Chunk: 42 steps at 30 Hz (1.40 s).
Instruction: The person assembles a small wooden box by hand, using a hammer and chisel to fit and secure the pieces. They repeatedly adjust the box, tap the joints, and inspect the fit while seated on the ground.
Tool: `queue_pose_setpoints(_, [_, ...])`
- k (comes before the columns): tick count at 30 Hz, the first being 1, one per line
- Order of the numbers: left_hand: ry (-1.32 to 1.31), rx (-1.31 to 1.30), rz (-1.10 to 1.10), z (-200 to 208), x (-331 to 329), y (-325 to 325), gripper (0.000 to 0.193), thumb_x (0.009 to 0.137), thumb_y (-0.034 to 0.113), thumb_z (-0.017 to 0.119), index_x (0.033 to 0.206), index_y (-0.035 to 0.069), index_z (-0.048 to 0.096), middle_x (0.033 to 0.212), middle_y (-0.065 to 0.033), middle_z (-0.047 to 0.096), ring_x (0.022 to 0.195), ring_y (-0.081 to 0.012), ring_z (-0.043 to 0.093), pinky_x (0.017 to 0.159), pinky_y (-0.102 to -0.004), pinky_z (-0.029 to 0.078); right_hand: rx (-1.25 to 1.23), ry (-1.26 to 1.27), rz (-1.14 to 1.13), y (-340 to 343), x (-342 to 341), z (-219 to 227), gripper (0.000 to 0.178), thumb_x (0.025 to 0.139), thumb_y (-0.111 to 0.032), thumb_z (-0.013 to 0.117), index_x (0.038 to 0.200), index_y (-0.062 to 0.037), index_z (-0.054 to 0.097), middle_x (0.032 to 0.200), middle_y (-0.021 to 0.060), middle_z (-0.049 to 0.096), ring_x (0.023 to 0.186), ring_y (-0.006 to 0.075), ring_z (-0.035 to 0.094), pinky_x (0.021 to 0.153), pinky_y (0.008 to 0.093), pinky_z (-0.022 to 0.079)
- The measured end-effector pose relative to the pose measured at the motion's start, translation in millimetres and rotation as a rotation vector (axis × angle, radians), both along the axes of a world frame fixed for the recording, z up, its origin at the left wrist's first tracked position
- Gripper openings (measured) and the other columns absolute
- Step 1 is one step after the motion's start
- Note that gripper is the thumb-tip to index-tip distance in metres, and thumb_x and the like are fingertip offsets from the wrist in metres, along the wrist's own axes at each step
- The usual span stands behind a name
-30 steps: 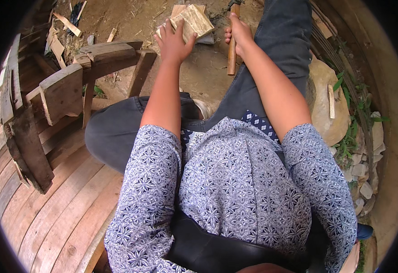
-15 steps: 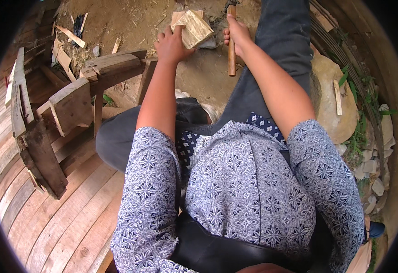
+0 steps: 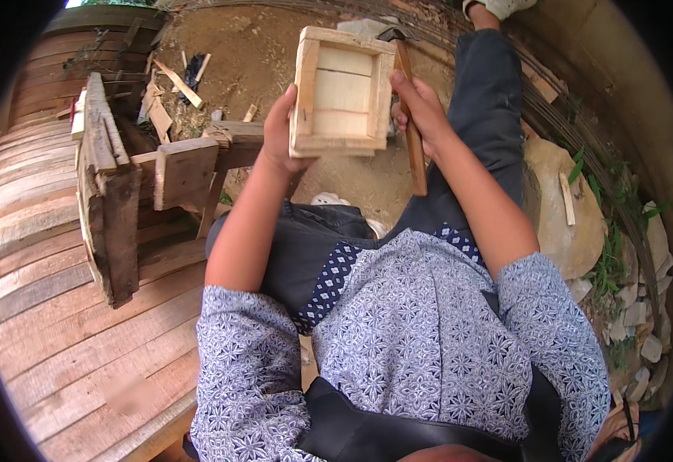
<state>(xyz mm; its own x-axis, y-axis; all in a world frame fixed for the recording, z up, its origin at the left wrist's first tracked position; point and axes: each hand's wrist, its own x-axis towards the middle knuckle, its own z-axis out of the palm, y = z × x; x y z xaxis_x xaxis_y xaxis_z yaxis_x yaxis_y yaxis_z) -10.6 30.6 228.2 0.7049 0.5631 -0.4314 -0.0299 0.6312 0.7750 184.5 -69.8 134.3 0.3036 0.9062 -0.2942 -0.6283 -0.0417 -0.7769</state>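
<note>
A shallow wooden box (image 3: pixel 342 142) is held up over the ground, its hollow side turned toward me. Pale slats form its bottom, with thicker strips framing the four sides. My left hand (image 3: pixel 281 131) grips its left side, thumb along the edge and the other fingers hidden behind. In my right hand (image 3: pixel 421 112) is a hammer (image 3: pixel 415 165), its wooden handle slanting down and its dark head at the top, close to the box's upper right corner. The right fingers wrap round the handle, near the box's right side.
To the left, a rough wooden frame (image 3: pixel 113 223) stands on a plank floor (image 3: pixel 59 331). Wood scraps (image 3: pixel 176 83) lie on bare earth. At right are a large pale rock (image 3: pixel 563 204), several smaller stones and long thin rods (image 3: pixel 606 146). My right leg stretches out ahead.
The box has been lifted from the ground and turned so its hollow side faces me. My right hand has come down and nearer the box with the hammer. The view has shifted.
</note>
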Motion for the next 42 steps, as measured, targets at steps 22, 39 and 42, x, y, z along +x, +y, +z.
queue_pose_setpoints(22, [-0.071, 0.401, 0.274, 85, -56, -159, 0.090, 0.081, 0.048, 0.071, 0.141, -0.011, 0.037, 0.132, -0.0240, 0.055, 0.120, -0.0294, 0.059, 0.098, -0.0381, 0.051, 0.310, -0.191, 0.273, -82, -41, 138, 0.060, 0.088, -0.046, 0.075, 0.122, -0.0016, 0.054, 0.077, -0.0028, 0.057, 0.052, 0.0016, 0.050, 0.045, 0.0170, 0.041])
queue_pose_setpoints(39, [-0.127, 0.242, 0.277, 57, -49, -164, 0.073, 0.088, 0.037, 0.066, 0.138, -0.011, 0.042, 0.127, -0.0233, 0.059, 0.114, -0.0263, 0.063, 0.096, -0.0360, 0.052, 0.255, -0.218, 0.288, -93, -35, 121, 0.064, 0.092, -0.047, 0.071, 0.130, -0.0002, 0.050, 0.080, 0.0001, 0.062, 0.056, 0.0017, 0.053, 0.046, 0.0168, 0.040])
queue_pose_setpoints(42, [-0.109, 0.231, 0.281, 55, -50, -165, 0.072, 0.089, 0.036, 0.065, 0.138, -0.011, 0.042, 0.127, -0.0230, 0.059, 0.114, -0.0262, 0.063, 0.096, -0.0360, 0.052, 0.237, -0.220, 0.296, -94, -34, 121, 0.063, 0.092, -0.046, 0.071, 0.130, 0.0000, 0.050, 0.079, -0.0002, 0.061, 0.056, 0.0018, 0.053, 0.046, 0.0169, 0.041])
